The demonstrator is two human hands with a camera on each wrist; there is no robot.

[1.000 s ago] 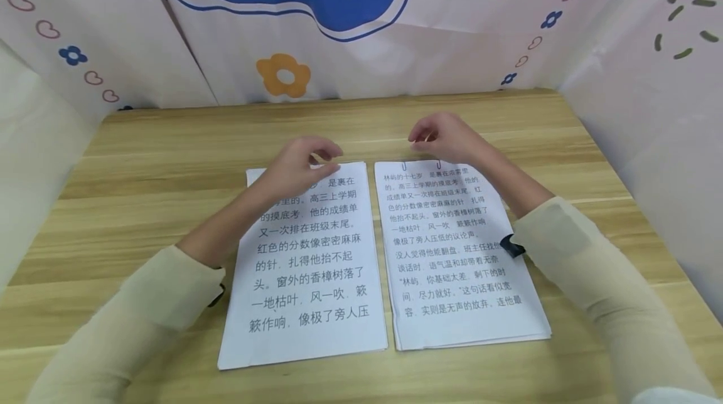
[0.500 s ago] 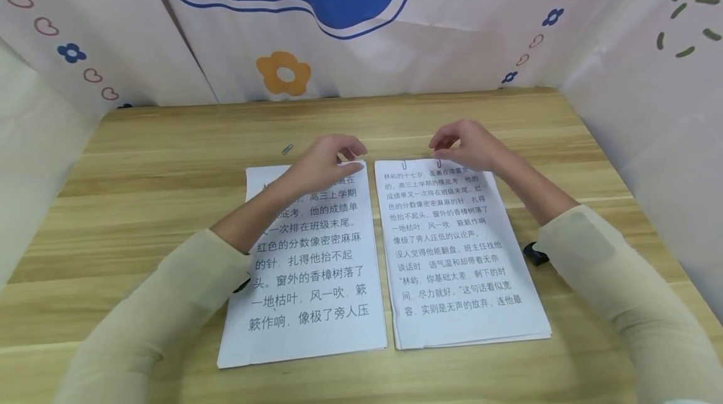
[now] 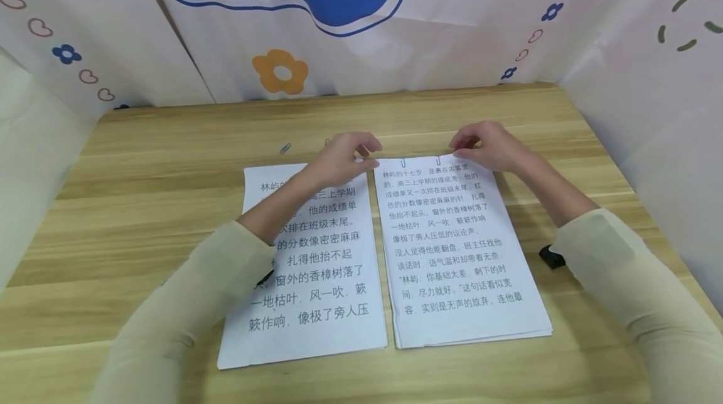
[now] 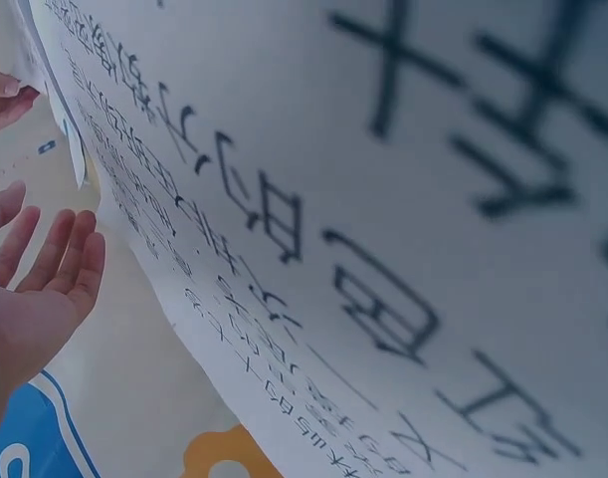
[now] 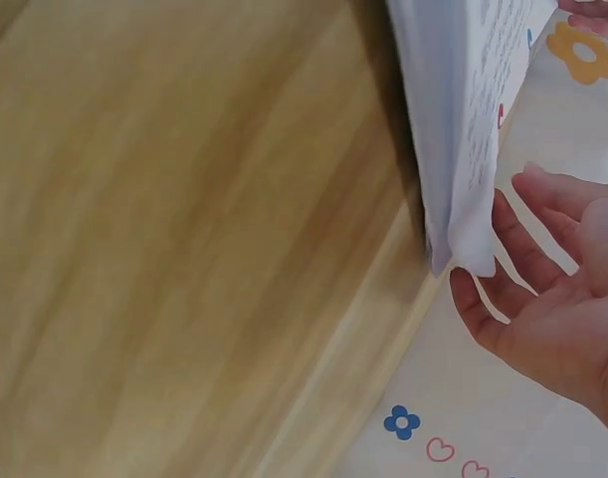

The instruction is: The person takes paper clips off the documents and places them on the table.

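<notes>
Two stacks of printed paper lie side by side on the table, the left stack (image 3: 316,322) and the right stack (image 3: 457,278). A blue paper clip (image 3: 403,162) and a red paper clip (image 3: 438,160) sit on the right stack's top edge. My left hand (image 3: 346,158) hovers over the gap by the right stack's top left corner, its fingers bent and apart with nothing between them in the left wrist view. At the top right corner is my right hand (image 3: 490,145); in the right wrist view its fingertips (image 5: 473,284) are right at the corner, fingers loosely bent.
Two loose paper clips lie on the wooden table (image 3: 169,203) behind the left stack, a blue one (image 3: 285,148) and another (image 3: 327,142) near my left hand. A white printed cloth (image 3: 452,53) stands along the back, with white sides left and right.
Both hands have moved to the right, the left from above the left stack, the right from the clips towards the corner. The loose clips behind the left stack have come into view.
</notes>
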